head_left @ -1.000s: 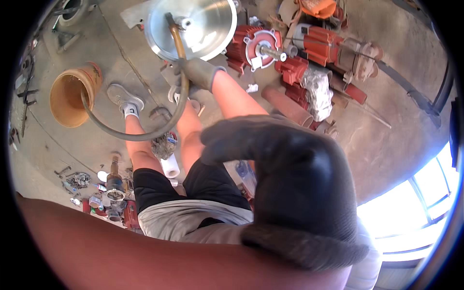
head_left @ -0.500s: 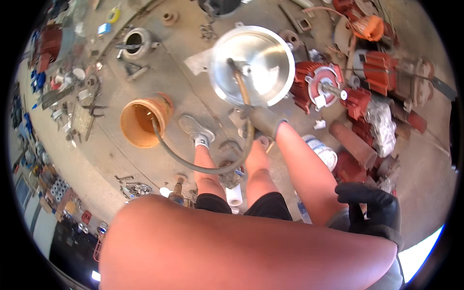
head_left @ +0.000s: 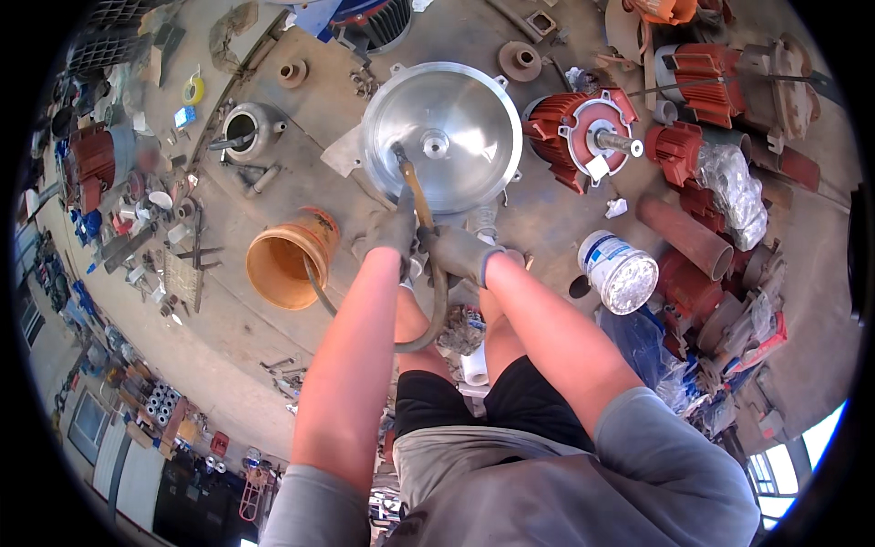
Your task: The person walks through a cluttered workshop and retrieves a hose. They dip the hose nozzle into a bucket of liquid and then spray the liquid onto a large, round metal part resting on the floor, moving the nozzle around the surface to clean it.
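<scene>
The right fingers clasp the hose, likely springy, best held behind the end ahead; whether the left fingers grip is unclear.

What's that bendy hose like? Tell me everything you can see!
The hose looks rubbery, tan near its dark-tipped upper end and grey further down. That end shows against the shiny metal dish. The gloved right hand grips it, with the left hand close beside. It loops down, passes behind the left forearm and reaches into the orange bucket.
</scene>
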The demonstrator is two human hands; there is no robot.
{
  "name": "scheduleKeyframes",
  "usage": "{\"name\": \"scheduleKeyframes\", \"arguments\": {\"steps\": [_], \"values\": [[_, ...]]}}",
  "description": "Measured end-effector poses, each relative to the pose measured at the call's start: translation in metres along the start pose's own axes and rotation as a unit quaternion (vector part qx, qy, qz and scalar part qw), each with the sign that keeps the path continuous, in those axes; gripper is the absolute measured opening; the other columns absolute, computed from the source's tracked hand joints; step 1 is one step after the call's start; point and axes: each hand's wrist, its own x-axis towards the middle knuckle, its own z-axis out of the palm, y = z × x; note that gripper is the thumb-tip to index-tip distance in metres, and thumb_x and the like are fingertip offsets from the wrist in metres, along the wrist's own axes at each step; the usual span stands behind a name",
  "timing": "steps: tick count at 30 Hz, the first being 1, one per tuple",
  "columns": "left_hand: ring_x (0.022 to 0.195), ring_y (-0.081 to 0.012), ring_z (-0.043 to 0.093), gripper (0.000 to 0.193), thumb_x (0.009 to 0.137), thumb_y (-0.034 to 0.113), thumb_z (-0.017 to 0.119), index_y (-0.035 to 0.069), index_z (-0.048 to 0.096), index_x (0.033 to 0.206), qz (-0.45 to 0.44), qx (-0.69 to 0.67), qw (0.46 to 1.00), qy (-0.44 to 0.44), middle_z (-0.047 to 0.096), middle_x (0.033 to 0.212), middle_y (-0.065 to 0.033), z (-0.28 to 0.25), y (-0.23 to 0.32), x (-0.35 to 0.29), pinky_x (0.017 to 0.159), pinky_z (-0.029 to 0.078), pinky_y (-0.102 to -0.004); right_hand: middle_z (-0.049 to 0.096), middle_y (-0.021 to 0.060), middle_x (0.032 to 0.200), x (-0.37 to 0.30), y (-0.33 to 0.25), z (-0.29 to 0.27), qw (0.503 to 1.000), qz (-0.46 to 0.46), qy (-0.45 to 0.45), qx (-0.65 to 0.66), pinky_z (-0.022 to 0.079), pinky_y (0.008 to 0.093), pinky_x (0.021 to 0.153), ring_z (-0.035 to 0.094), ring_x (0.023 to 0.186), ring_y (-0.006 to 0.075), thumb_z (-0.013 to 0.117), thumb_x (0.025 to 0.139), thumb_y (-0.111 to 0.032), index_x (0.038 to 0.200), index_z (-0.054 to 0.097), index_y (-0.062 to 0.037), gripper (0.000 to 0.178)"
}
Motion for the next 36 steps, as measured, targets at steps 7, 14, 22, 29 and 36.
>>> {"name": "scheduleKeyframes", "arguments": {"steps": [7, 14, 22, 29, 36], "values": [[0.1, -0.0294, 0.074, 0.07, 0.103, 0.06, 0.059, -0.005, 0.069, 0.127, 0.021, 0.178, 0.984, 0.026, 0.074, 0.118, -0.0205, 0.018, 0.027, 0.023, 0.09, 0.059, -0.0426, 0.075, 0.0194, 0.093, -0.001, -0.004, -0.018, 0.998, -0.003, -0.054, 0.023, 0.062, 0.0414, 0.065, 0.076, 0.075, 0.0282, 0.05, 0.107, -0.035, 0.117, 0.068, 0.0035, 0.044], [0.085, -0.0288, 0.076, 0.053, 0.108, 0.051, 0.055, 0.004, 0.058, 0.132, -0.118, -0.133, 0.982, -0.066, 0.076, 0.106, -0.0171, 0.031, -0.007, 0.096, 0.071, 0.062, -0.0469, 0.076, 0.0291, 0.109, -0.024, -0.023, -0.072, 0.945, -0.089, 0.086, -0.302, 0.061, 0.0513, 0.084, 0.076, 0.1, 0.0431, 0.058, 0.104, -0.05, 0.116, 0.073, 0.0032, 0.057], [0.082, -0.033, 0.077, 0.051, 0.112, 0.046, 0.052, 0.0, 0.049, 0.133, -0.157, -0.248, 0.952, -0.086, 0.071, 0.101, -0.0202, 0.016, 0.041, 0.028, 0.069, 0.068, -0.0501, 0.07, 0.0328, 0.12, 0.059, -0.031, -0.236, 0.753, -0.23, 0.592, -0.174, 0.053, 0.0527, 0.102, 0.067, 0.115, 0.0491, 0.065, 0.101, -0.052, 0.134, 0.061, 0.0021, 0.063], [0.064, -0.0287, 0.069, 0.047, 0.109, 0.044, 0.057, -0.003, 0.061, 0.117, -0.138, -0.221, 0.965, 0.007, 0.067, 0.089, -0.0169, 0.029, 0.045, 0.024, 0.057, 0.062, -0.0452, 0.072, 0.0204, 0.128, 0.079, -0.096, -0.212, 0.881, -0.022, 0.471, -0.035, 0.052, 0.0535, 0.105, 0.068, 0.123, 0.0404, 0.052, 0.106, -0.051, 0.126, 0.071, -0.0115, 0.048], [0.068, -0.0253, 0.071, 0.04, 0.106, 0.04, 0.063, 0.001, 0.073, 0.107, -0.054, -0.038, 0.995, 0.073, 0.072, 0.082, -0.0128, 0.046, -0.019, 0.082, 0.062, 0.058, -0.0431, 0.076, 0.0234, 0.114, 0.109, -0.082, -0.209, 0.837, -0.064, 0.515, -0.172, 0.056, 0.0552, 0.095, 0.072, 0.111, 0.0458, 0.051, 0.106, -0.051, 0.115, 0.072, -0.005, 0.051]]}}
